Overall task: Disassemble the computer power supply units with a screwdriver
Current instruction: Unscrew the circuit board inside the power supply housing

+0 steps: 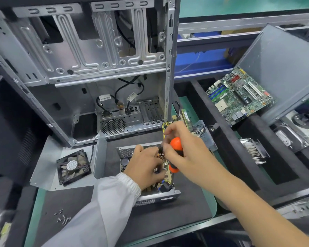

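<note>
Nearest the viewer, loose screws (pixel 62 218) lie on the table (pixel 168 214) left of the PSU (pixel 148 175); a careless sleeve could scatter them. The PSU sits open just ahead, its board exposed. The left hand (pixel 146 166) rests curled inside it, fingers (pixel 157 172) among the components; whether they pinch anything I cannot tell. The right hand (pixel 185 150) grips the orange screwdriver (pixel 175 154) over the PSU's right edge, its tip hidden. If the tip slips, it could jab the left fingers or gouge the board. Beyond the PSU stands the case (pixel 89 68); left of it lies a fan (pixel 73 166).
</note>
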